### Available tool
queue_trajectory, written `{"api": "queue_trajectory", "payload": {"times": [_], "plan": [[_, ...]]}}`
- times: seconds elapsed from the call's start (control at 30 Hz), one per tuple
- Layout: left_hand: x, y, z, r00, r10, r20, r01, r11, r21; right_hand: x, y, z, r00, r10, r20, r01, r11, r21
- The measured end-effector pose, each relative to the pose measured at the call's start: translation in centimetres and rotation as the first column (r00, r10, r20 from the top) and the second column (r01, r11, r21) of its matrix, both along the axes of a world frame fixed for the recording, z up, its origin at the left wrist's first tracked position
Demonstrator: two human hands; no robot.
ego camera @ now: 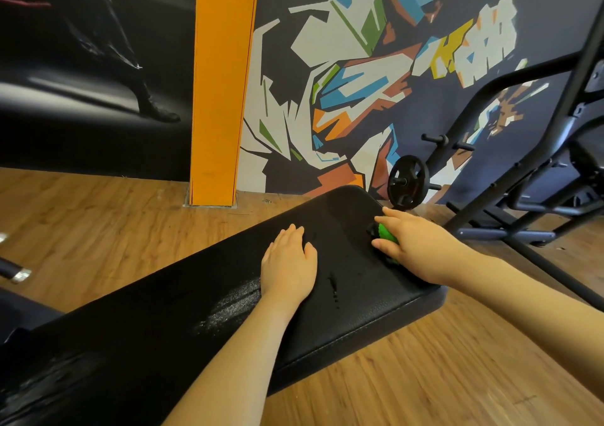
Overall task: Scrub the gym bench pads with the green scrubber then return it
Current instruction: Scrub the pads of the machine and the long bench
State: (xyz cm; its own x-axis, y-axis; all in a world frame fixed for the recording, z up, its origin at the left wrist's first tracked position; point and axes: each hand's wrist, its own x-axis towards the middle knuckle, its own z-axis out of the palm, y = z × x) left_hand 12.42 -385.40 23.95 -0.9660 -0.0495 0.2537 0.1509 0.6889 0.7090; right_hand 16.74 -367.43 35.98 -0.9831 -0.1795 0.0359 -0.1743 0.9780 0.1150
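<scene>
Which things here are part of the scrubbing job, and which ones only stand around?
Part of the job:
- long black padded bench pad
- green scrubber, gripped by the right hand
- left hand, resting flat on the pad

Only standing around:
- round black weight plate
- black metal machine frame
- orange wall pillar

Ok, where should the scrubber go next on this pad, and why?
Probably drag the green scrubber, gripped in the right hand, back toward the left hand flat on the bench pad: it sits by the far edge, and drips lie between the hands.
</scene>
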Motion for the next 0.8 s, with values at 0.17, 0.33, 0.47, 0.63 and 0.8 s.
{"api": "queue_trajectory", "payload": {"times": [0.17,0.33,0.47,0.63,0.8], "plan": [[0.0,0.1,0.0,1.0,0.005,-0.011,-0.005,1.0,-0.015,-0.9,-0.7,0.4,1.0,-0.009,0.003,0.009,1.0,-0.014],[0.0,0.1,0.0,1.0,0.006,-0.006,-0.006,1.0,-0.024,-2.7,-1.6,0.8,0.998,-0.035,-0.044,0.032,0.998,-0.063],[0.0,0.0,0.0,1.0,-0.003,-0.008,0.003,1.0,-0.02,-2.4,-1.5,0.6,0.997,-0.066,-0.046,0.059,0.989,-0.139],[0.1,0.0,0.0,1.0,-0.005,-0.001,0.005,1.0,-0.012,0.0,-0.3,0.6,0.999,-0.041,-0.03,0.034,0.981,-0.191],[0.0,0.0,0.0,1.0,0.0,-0.008,0.0,1.0,-0.022,2.3,1.1,0.2,0.999,-0.032,-0.033,0.027,0.988,-0.152]]}}
